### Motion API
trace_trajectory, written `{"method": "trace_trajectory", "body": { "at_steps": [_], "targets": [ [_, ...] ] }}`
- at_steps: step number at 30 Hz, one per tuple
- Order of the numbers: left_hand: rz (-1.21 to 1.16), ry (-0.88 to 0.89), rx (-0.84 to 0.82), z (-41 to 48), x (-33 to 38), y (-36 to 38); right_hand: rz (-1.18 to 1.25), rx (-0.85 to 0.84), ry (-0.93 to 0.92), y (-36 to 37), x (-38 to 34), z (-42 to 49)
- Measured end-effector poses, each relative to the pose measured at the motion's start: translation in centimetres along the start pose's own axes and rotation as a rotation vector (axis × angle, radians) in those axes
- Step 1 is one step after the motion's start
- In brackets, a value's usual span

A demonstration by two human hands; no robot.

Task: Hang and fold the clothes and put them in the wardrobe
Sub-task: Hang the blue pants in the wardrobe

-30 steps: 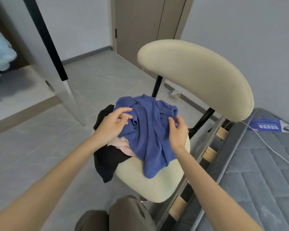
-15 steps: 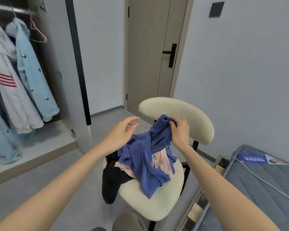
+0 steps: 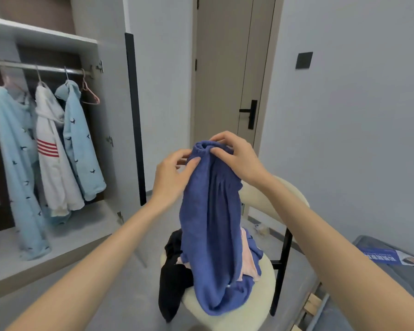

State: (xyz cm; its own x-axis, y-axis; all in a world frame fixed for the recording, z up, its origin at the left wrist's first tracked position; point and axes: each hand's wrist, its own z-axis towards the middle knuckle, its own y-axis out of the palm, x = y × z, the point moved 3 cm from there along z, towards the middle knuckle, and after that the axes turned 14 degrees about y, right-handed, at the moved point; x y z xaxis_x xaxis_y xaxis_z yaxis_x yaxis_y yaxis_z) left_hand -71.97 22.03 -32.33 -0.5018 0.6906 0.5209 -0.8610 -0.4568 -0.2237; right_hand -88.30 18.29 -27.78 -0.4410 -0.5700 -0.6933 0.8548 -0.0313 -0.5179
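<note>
Blue garment [image 3: 210, 211]: held up in front of the person, above the chair; its gathered top edge sits between the two hands, and the rest hangs straight down, with the bottom end draped on the chair seat
Left hand [image 3: 172, 177]: grasping the blue garment, thumb and fingertips pinching the cloth on its left side, just under the gathered top
Right hand [image 3: 237, 156]: grasping the same garment at the very top, thumb and fingers curled over the bunched edge
Chair [image 3: 261, 314]: cream padded seat and rounded back on a black frame, standing between the wardrobe and the bed
Black garment [image 3: 175, 283]: lies on the seat to the left of the blue one, hanging over the seat edge
Pink garment [image 3: 246, 259]: on the seat, mostly hidden behind the blue cloth
Wardrobe [image 3: 46, 39]: open, at the left, with a metal rail [image 3: 34, 66] under its shelf
Hanging clothes: a light blue top [image 3: 14, 151], a white hoodie [image 3: 50, 151] with red stripes and a second light blue top [image 3: 81, 144], side by side on the rail
Pink hanger [image 3: 90, 94]: bare, at the right end of the rail
Door [image 3: 225, 80]: closed, behind the hands, with a black handle [image 3: 250, 113]
Bed [image 3: 392, 295]: grey mattress at the lower right, a blue leaflet [image 3: 387, 256] lying on it
</note>
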Motion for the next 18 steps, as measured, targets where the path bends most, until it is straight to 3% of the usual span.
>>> {"method": "trace_trajectory", "body": {
  "at_steps": [10, 18],
  "targets": [
    [0.218, 0.043, 0.354, 3.7, 1.4, -14.5, 0.174, -0.302, -0.003, 6.8, -10.6, 3.2],
    [0.337, -0.014, 0.457, 3.9, 1.7, -26.7, 0.02, -0.191, -0.322, 13.4, -18.9, 5.3]
  ]
}}
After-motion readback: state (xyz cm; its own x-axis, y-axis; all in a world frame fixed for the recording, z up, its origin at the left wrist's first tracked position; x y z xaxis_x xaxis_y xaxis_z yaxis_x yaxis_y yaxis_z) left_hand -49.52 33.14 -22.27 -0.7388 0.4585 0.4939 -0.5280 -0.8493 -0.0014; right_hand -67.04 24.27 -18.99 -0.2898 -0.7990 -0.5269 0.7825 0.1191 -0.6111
